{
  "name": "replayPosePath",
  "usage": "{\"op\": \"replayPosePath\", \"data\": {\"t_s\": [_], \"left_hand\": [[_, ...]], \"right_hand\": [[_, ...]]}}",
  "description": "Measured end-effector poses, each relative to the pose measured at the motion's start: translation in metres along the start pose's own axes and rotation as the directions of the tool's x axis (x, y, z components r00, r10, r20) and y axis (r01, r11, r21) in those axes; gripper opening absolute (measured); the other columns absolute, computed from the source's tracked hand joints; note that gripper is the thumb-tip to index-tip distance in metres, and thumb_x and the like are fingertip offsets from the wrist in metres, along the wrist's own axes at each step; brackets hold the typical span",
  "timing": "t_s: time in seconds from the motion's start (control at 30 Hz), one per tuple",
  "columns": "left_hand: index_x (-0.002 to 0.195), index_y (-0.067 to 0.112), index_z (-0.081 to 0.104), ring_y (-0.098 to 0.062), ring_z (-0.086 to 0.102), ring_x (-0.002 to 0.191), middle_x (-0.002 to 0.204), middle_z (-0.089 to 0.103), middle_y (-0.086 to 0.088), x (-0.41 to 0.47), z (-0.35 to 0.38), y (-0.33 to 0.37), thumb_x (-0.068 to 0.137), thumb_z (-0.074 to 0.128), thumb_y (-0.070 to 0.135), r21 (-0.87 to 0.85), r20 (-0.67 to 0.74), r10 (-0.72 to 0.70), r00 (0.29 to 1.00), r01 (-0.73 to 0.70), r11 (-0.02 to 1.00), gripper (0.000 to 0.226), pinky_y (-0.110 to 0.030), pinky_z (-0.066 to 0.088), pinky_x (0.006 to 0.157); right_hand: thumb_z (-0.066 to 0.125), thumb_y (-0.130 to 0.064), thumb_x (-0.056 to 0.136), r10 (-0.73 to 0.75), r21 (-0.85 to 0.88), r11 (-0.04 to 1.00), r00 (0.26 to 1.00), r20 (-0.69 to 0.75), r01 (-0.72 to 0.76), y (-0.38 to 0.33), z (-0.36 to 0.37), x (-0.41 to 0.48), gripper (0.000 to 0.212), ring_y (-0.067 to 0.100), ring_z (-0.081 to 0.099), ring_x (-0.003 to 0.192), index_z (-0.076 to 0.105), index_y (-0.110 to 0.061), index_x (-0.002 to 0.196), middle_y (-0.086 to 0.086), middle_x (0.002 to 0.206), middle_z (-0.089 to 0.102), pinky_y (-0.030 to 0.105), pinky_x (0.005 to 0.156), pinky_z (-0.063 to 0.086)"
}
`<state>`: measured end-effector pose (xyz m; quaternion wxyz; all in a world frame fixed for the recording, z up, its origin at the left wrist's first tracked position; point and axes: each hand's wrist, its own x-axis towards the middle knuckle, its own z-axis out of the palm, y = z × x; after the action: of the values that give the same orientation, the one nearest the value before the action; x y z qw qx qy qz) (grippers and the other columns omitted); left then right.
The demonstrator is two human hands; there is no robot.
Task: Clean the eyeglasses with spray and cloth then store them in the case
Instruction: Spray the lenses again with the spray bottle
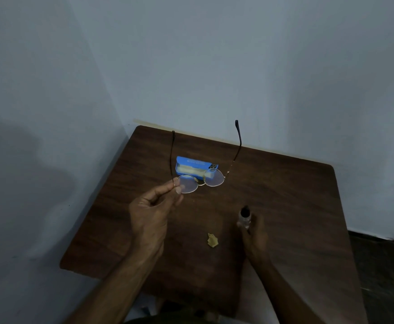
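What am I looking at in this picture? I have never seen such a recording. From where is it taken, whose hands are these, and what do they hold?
There is no machine here: a person works with two bare hands. The picture comes from a camera worn on the person's head, looking forward and down. On the brown table lie an open blue case and a small crumpled yellow cloth. The left hand pinches the eyeglasses by one corner of the frame, above the table, temples unfolded and pointing away. The right hand grips a small spray bottle. Whether it stands on the table I cannot tell.
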<state>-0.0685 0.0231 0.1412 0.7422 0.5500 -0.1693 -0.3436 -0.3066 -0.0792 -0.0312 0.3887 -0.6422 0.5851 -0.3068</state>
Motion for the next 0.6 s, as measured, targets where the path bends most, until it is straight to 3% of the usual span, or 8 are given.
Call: {"op": "replayPosePath", "data": {"t_s": [0.17,0.33,0.4,0.5,0.6], "left_hand": [[0.099,0.018,0.086,-0.024,0.080,0.106,0.110,0.083,-0.009,0.002,0.003,0.000,0.083,0.081,0.002,-0.006,0.017,0.013,1.000,-0.013,1.000,0.024,-0.024,0.064,0.079],[0.104,0.012,0.084,-0.025,0.079,0.109,0.112,0.082,-0.008,0.005,0.003,-0.003,0.079,0.085,0.013,-0.016,0.041,-0.008,0.999,0.009,1.000,0.025,-0.024,0.063,0.080],[0.106,0.011,0.084,-0.025,0.078,0.110,0.113,0.082,-0.009,0.006,0.003,-0.004,0.078,0.085,0.015,-0.018,0.052,-0.011,0.999,0.012,1.000,0.028,-0.024,0.063,0.081],[0.106,0.013,0.084,-0.024,0.079,0.109,0.113,0.082,-0.009,0.007,0.001,-0.005,0.080,0.084,0.014,-0.021,0.067,-0.008,0.998,0.010,1.000,0.026,-0.025,0.063,0.081],[0.103,0.014,0.085,-0.024,0.079,0.108,0.111,0.083,-0.009,0.007,0.001,-0.004,0.079,0.084,0.013,-0.029,0.070,-0.021,0.997,0.023,0.999,0.024,-0.025,0.063,0.080]], "right_hand": [[0.074,-0.019,0.096,0.103,0.083,0.991,0.995,0.003,-0.103,0.008,0.000,-0.004,0.039,0.015,0.069,0.100,0.048,-0.029,0.124,-0.004,0.112,0.070,0.024,0.080,0.052],[0.078,-0.007,0.091,0.242,0.248,0.938,0.970,0.038,-0.244,0.014,0.005,-0.006,0.053,0.021,0.065,0.119,0.049,-0.009,0.135,0.007,0.131,0.065,0.043,0.101,0.055],[0.079,-0.008,0.089,0.311,0.187,0.935,0.950,-0.014,-0.303,0.016,0.008,-0.014,0.054,0.024,0.066,0.116,0.049,-0.005,0.134,0.010,0.130,0.064,0.044,0.098,0.056],[0.076,-0.023,0.093,0.335,-0.002,0.942,0.938,-0.086,-0.336,0.014,0.017,-0.035,0.031,0.023,0.070,0.099,0.057,-0.013,0.115,0.008,0.111,0.071,0.031,0.078,0.055],[0.070,-0.031,0.096,0.171,-0.193,0.969,0.984,0.056,-0.157,0.011,0.033,-0.056,0.021,0.023,0.068,0.099,0.063,-0.019,0.112,0.002,0.107,0.069,0.040,0.083,0.055]]}}
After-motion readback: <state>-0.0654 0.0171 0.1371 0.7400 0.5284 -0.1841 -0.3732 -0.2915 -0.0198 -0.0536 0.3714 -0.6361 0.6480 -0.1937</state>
